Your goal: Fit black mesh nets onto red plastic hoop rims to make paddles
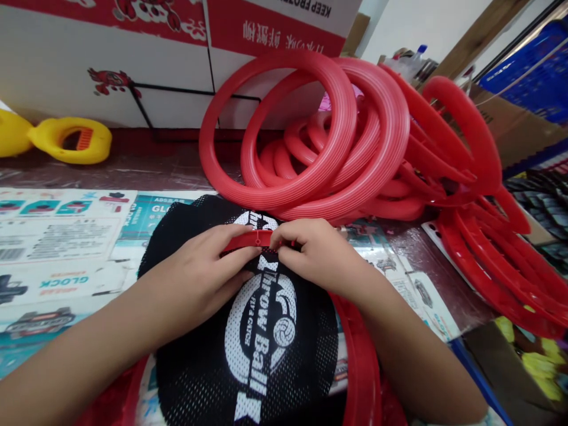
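Black mesh netting (306, 349), printed in white with "Throw Ball", lies in front of me over a red plastic ring (357, 361). At its far side a short stretch of red rim (248, 239) shows between my hands. My left hand (213, 266) pinches this rim and the mesh from the left, thumb on the near side. My right hand (306, 248) has its fingers curled at the right end of the same stretch. Whatever small part those fingertips hold is hidden.
Ribbed red rings (284, 195) are heaped just beyond my hands, with flat red hoop frames (492, 260) to the right. Behind stands a white and red carton (173, 53). A yellow plastic piece (73, 157) lies far left. Printed cardboard sheets (66, 236) cover the table.
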The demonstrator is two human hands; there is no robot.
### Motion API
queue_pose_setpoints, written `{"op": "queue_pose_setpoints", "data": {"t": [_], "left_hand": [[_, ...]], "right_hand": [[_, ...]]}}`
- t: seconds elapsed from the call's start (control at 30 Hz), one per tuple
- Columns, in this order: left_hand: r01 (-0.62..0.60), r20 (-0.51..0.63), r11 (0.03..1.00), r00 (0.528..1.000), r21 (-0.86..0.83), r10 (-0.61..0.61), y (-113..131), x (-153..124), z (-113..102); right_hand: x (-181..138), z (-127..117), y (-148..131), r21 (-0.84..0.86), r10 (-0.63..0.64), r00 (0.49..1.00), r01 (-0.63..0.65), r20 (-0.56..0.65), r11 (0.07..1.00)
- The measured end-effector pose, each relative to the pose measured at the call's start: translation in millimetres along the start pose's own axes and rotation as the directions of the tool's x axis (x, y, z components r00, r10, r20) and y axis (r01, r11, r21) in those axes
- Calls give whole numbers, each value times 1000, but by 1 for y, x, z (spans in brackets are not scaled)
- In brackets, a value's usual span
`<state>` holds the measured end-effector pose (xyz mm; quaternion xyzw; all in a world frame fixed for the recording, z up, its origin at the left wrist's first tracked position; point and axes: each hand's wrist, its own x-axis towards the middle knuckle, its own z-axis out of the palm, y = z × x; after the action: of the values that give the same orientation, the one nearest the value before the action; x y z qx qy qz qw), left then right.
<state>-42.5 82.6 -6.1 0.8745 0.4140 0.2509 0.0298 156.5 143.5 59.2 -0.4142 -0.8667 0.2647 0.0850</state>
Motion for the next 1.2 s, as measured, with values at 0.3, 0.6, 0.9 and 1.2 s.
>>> {"op": "queue_pose_setpoints", "data": {"t": [0.3, 0.6, 0.9, 1.2], "left_hand": [[17, 23, 1000, 1000, 14, -17, 0, -1, 2], [33, 37, 999, 999, 26, -33, -2, -1, 4], [63, 48, 998, 997, 7, -63, 0, -3, 5], [73, 51, 997, 996, -11, -73, 0, -2, 6]], "right_hand": [[-3, -2, -1, -86, -42, 999, 43, 9, 995], [-3, -4, 0, -150, -64, 997, 70, 47, 986], [-4, -8, -7, -374, -48, 989, 97, 140, 922], [-2, -6, -6, -454, -50, 981, 132, 188, 881]]}}
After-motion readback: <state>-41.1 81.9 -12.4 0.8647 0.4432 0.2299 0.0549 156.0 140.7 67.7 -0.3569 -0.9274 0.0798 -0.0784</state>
